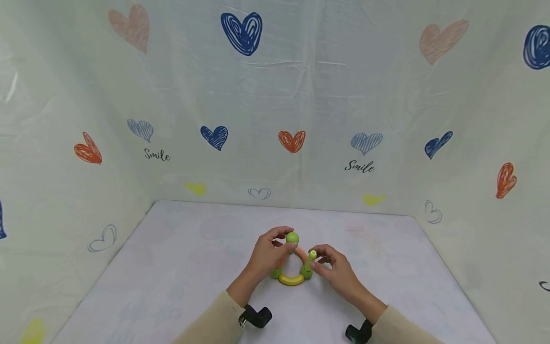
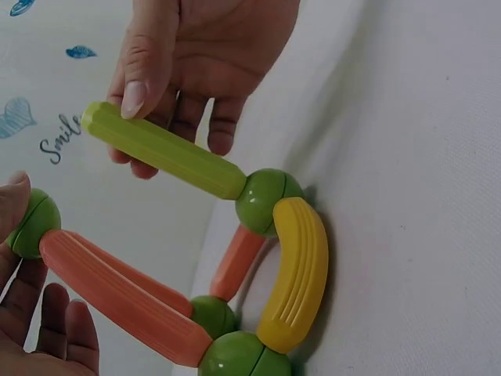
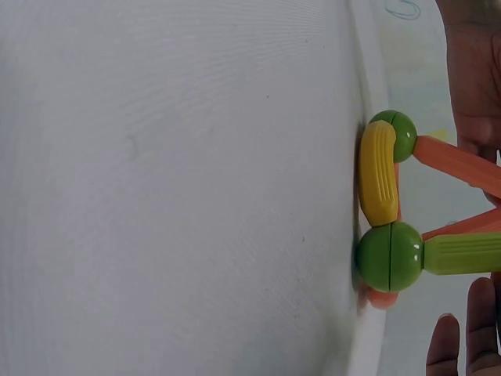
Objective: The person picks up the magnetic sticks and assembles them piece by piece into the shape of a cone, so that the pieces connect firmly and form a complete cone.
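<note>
A toy frame of green balls and ribbed rods stands on the table. My left hand (image 1: 266,255) pinches its top green ball (image 1: 292,238), where two coral rods (image 2: 125,294) meet. Between thumb and fingers my right hand (image 1: 337,270) pinches a straight light green rod (image 2: 164,153). That rod's lower end touches a green ball (image 3: 389,257) at the base, and its upper end leans up, free of any ball. A curved yellow rod (image 1: 291,281) joins this ball to another green ball (image 3: 399,135). Part of a further coral rod (image 2: 237,262) shows behind, leading to a back ball (image 2: 213,316).
The white table (image 1: 185,267) spreads around the frame. Behind it and at both sides hangs a pale curtain (image 1: 326,95) printed with hearts and "Smile". Black wrist cameras (image 1: 258,316) sit at both cuffs.
</note>
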### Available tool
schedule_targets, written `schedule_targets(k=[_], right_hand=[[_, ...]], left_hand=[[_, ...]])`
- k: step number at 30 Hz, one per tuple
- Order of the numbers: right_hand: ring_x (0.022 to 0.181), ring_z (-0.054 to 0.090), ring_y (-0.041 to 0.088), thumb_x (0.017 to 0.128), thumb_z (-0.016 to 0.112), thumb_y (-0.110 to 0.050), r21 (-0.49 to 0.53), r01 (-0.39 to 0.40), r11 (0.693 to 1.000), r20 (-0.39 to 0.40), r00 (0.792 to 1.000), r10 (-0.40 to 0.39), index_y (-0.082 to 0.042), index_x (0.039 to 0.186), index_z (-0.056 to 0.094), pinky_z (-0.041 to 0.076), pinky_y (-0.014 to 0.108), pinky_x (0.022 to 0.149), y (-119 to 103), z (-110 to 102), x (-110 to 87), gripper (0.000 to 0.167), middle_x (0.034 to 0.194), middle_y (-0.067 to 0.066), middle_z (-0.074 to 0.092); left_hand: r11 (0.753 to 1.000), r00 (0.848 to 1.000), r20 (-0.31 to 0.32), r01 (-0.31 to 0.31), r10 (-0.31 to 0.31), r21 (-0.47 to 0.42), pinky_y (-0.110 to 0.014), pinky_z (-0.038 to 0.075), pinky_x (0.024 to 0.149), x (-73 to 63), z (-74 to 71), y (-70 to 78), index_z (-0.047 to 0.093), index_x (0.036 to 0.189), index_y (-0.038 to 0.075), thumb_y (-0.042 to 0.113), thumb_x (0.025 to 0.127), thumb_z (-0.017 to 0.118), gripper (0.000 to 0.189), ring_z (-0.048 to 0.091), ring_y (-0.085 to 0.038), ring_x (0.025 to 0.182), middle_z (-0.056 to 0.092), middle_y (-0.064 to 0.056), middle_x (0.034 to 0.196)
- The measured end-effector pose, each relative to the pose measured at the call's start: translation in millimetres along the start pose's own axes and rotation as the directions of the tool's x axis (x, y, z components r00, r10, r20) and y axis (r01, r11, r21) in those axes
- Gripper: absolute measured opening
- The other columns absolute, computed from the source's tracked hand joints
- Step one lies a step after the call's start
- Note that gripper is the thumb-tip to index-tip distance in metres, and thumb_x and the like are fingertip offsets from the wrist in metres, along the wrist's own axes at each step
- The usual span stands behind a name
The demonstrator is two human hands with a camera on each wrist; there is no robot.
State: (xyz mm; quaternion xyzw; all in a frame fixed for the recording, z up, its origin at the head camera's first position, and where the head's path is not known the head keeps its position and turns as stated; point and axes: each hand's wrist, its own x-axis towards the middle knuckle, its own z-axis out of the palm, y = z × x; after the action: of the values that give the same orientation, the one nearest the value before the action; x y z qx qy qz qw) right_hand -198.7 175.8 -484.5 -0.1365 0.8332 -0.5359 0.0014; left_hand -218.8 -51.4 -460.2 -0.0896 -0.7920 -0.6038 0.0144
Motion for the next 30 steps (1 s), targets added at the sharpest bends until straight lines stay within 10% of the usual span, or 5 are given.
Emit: schedule_targets(k=[30], right_hand=[[0.092, 0.063, 0.009, 0.091, 0.083, -0.015, -0.045, 0.029, 0.999, -0.131, 0.991, -0.034, -0.015, 0.103, 0.079, 0.05, 0.028, 0.082, 1, 29, 19.4, 0.012, 0.095, -0.006, 0.073]], left_hand=[[0.998, 1.0, 0.017, -0.012, 0.011, 0.059, -0.034, 0.052, 0.083, 3.4, -7.5, 0.6, 0.077, 0.127, 0.021, 0.025, 0.094, 0.082, 0.034, 0.059, -0.02, 0.1, 0.069, -0.006, 0.128]])
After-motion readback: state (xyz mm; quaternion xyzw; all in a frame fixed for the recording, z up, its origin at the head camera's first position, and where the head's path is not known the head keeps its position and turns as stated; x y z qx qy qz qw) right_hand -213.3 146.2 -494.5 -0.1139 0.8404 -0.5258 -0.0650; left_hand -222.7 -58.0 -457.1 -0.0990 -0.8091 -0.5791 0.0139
